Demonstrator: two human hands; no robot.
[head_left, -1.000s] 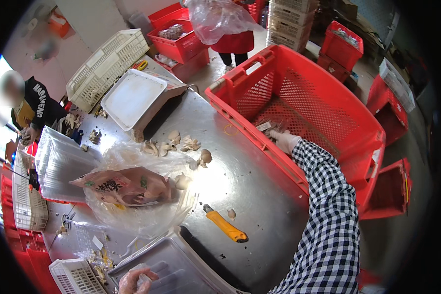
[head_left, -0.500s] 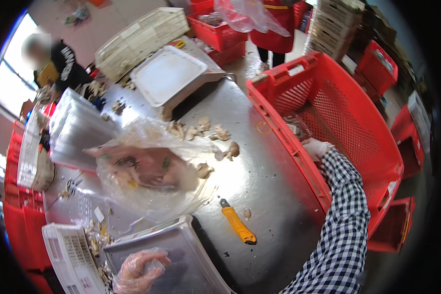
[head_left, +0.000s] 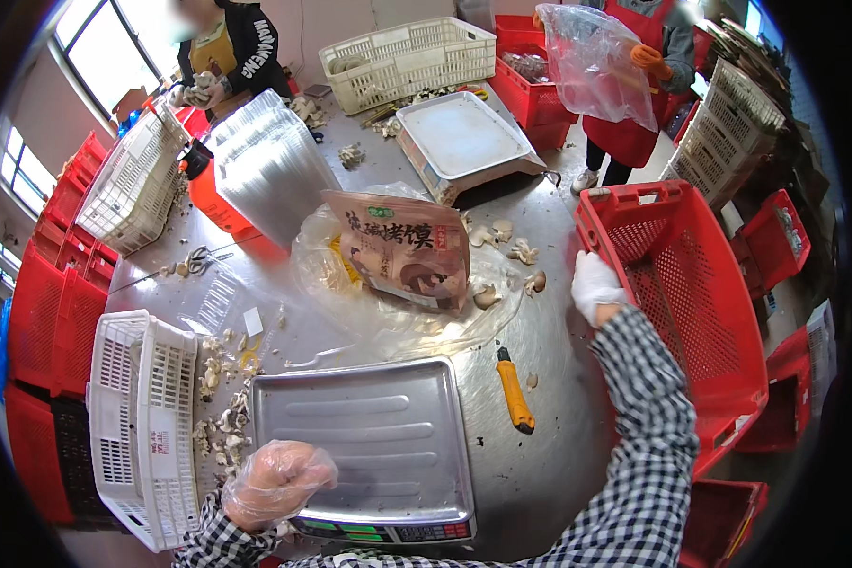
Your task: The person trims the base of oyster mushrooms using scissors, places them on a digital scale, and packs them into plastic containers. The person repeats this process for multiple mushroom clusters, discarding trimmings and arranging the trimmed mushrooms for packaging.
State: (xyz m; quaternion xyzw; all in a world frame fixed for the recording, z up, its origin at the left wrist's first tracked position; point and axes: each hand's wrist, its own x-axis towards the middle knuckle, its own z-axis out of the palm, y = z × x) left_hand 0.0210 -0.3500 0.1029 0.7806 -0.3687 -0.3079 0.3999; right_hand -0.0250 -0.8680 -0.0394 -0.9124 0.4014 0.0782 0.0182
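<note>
My left hand (head_left: 273,481), in a clear plastic glove, is curled above the steel scale tray (head_left: 369,435); anything inside its fingers is hidden. My right hand (head_left: 596,284), white-gloved, grips the near left rim of a large red crate (head_left: 701,341). Between them lies an orange utility knife (head_left: 513,393). Beyond the tray, a brown printed pouch (head_left: 417,265) rests on crumpled clear plastic (head_left: 317,284), with loose mushrooms (head_left: 523,248) beside it.
White crates (head_left: 137,426) flank the left side amid red crates (head_left: 47,331). Stacked clear trays (head_left: 265,161) and another scale (head_left: 464,137) occupy the back. One co-worker (head_left: 237,57) holds mushrooms at back left; another (head_left: 615,133) holds a clear bag at back right.
My right hand has come from inside the red crate onto its rim. The view has swung right and up, bringing more of both co-workers and the left-side crates into sight.
</note>
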